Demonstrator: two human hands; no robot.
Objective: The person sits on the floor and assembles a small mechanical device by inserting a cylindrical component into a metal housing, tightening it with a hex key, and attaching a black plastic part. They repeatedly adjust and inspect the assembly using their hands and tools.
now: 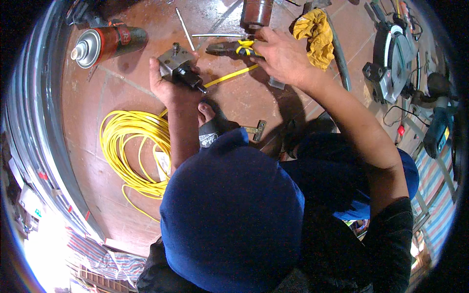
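My left hand [168, 85] holds up a grey metal block [177, 61], its fingers wrapped round the sides. A black cylindrical fitting [189, 76] sticks out of the block towards the lower right, and a small bolt-like piece stands on its top. My right hand [283, 56] is closed round the handles of yellow-and-black pliers [245, 48]. Their dark jaws point left at the block, apart from it. Beneath the hands a yellow strip [229, 76] runs across the tiled floor [127, 80]. Part of the pliers' handles is hidden by my fingers.
At left lie an orange-red spray can [117, 41] and coiled yellow cable [122, 141]. Ahead are a reddish-brown container [256, 13], thin rods [184, 28] and a yellow rag [316, 36]. A small hammer [259, 131] lies near my foot. Right stand a disc-shaped machine [393, 61] and a teal power tool [436, 129].
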